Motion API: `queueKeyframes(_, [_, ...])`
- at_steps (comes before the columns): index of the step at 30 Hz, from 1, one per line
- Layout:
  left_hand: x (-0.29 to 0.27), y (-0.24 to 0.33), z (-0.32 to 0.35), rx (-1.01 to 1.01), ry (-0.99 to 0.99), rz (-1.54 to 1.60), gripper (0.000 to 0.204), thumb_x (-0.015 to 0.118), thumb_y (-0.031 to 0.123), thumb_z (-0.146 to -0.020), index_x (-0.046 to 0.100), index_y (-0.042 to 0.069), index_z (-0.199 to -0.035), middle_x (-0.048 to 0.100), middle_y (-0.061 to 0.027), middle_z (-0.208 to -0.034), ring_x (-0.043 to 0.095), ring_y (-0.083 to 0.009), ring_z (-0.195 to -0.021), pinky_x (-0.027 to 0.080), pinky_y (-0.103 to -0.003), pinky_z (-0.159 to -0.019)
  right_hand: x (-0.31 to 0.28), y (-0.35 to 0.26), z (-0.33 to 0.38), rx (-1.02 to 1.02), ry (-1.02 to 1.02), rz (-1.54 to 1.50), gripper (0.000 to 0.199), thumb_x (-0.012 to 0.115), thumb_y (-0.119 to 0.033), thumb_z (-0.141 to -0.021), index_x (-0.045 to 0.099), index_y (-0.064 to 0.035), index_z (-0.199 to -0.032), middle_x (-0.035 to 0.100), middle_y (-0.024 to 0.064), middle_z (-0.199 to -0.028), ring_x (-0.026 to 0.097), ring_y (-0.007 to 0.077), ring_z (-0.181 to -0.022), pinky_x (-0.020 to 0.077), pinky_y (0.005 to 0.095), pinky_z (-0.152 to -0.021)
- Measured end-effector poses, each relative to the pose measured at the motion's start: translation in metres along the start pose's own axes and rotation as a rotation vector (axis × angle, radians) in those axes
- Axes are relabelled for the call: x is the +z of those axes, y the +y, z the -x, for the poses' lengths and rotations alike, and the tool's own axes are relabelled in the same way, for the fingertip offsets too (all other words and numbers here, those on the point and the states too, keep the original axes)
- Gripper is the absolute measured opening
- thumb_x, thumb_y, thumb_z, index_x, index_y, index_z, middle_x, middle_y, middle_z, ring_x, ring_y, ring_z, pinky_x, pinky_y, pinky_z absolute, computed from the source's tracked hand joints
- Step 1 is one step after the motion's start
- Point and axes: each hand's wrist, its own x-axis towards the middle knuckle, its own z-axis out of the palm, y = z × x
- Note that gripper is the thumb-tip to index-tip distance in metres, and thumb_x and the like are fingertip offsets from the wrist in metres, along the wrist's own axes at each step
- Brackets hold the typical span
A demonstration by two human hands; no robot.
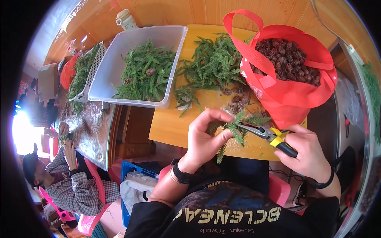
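Observation:
Between thumb and fingers my left hand point(204, 139) pinches a green artificial pine sprig point(239, 129) above the near edge of the yellow table point(170, 129). My right hand point(303, 148) is wrapped round the yellow and black handles of a pair of pliers point(264, 133). The pliers' jaws reach to the middle of the sprig, beside my left fingertips. Just beyond lie several loose pine cones point(238, 99) and a pile of green sprigs point(216, 61).
A red bag point(293, 95) full of brown pine cones point(283, 57) stands at the right. To the left, a clear plastic bin point(137, 102) holds sprigs with cones. A white perforated basket point(85, 93) is farther left. At the lower left a co-worker point(75, 186) in a checked shirt sits working.

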Motion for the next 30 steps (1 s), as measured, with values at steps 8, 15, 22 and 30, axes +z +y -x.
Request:
queueKeyframes(8, [-0.002,-0.011,0.001,-0.414,-0.064,0.754,0.025,0.061,0.006,-0.083,0.052,0.003,-0.107,0.058,-0.0043,-0.102,0.055,-0.0107,-0.086,0.046,-0.024,-0.074,0.009,0.004,-0.006,0.198,0.18,-0.492,0.023,0.065,-0.009,-0.073,0.059,0.0046,-0.09,0.057,0.0105,-0.081,0.055,0.017,-0.069,0.043,0.028,-0.064])
queueKeyframes(15, [0.008,-0.009,-0.002,-0.382,-0.154,0.784,0.026,0.062,0.008,-0.083,0.052,0.004,-0.107,0.056,-0.0044,-0.108,0.053,-0.0135,-0.098,0.045,-0.029,-0.084,0.061,0.006,-0.023,0.274,0.284,-0.984,0.021,0.07,-0.01,-0.074,0.055,0.0007,-0.085,0.036,-0.0074,-0.061,0.031,0.0022,-0.055,0.0256,0.0191,-0.048])
queueKeyframes(22, [0.006,-0.005,0.002,-0.419,-0.165,0.625,0.031,0.066,0.003,-0.077,0.052,0.004,-0.105,0.057,-0.0028,-0.103,0.054,-0.011,-0.096,0.045,-0.029,-0.086,0.074,0.0,-0.032,0.385,0.363,-0.997,0.015,0.066,-0.005,-0.075,0.058,0.0,-0.087,0.038,-0.0084,-0.06,0.033,0.001,-0.055,0.0284,0.0185,-0.048])
queueKeyframes(30, [0.01,0.001,-0.002,-0.405,-0.092,0.3,0.03,0.065,-0.001,-0.075,0.048,0.004,-0.099,0.059,-0.0027,-0.093,0.056,-0.0074,-0.086,0.046,-0.022,-0.076,0.084,0.005,-0.027,0.32,0.387,-0.897,0.021,0.065,-0.003,-0.075,0.057,0.0014,-0.094,0.041,-0.0061,-0.064,0.037,0.0022,-0.056,0.0317,0.0182,-0.05])
